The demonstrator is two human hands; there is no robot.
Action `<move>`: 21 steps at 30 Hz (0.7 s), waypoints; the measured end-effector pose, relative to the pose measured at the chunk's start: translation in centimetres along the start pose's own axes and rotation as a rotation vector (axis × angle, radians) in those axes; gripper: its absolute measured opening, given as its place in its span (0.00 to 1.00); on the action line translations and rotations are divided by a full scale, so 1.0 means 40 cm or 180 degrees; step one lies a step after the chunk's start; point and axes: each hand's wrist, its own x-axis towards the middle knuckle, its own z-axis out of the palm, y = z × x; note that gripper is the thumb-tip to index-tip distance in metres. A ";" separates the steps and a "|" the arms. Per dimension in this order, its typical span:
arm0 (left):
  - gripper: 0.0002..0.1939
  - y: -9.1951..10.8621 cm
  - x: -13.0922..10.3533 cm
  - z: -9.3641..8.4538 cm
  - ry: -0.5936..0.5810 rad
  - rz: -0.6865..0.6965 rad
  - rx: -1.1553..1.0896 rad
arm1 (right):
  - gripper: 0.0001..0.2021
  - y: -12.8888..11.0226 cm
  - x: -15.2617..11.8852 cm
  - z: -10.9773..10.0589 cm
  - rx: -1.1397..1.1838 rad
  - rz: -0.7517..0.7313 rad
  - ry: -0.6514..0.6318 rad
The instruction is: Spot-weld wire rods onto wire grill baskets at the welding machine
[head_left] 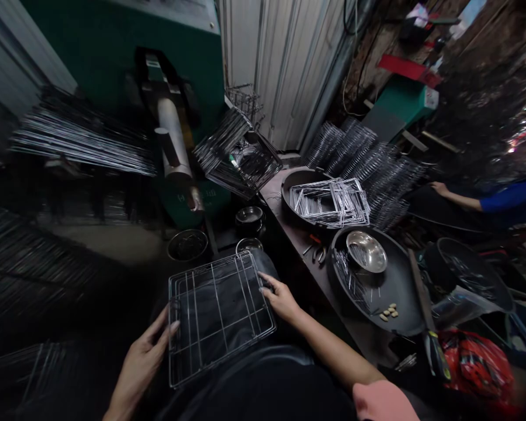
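Note:
A rectangular wire rack with a few crossing rods lies over my lap, above dark cloth. My left hand grips its left side, thumb over the edge and fingers partly behind the wires. On the right side, my right hand closes its fingers round the rack's edge wires. Just beyond the rack stand small metal bowls. A green machine with a thick metal cylinder rises ahead of me.
To the right, a round pan holds wire frames. Another pan holds a steel bowl and short wires. Pliers lie between. Bundled wire racks project at left. A co-worker's arm shows far right.

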 end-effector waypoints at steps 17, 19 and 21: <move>0.40 0.027 -0.042 0.020 0.0332 -0.0444 -0.0477 | 0.26 0.046 -0.011 0.013 0.0370 0.0343 0.0047; 0.38 0.030 -0.039 0.011 0.0416 -0.0507 -0.0417 | 0.25 0.055 0.001 0.009 0.0651 0.0668 0.0033; 0.35 0.037 -0.023 -0.001 0.0542 -0.0589 -0.0392 | 0.19 0.057 0.023 0.004 0.1058 0.0933 0.0094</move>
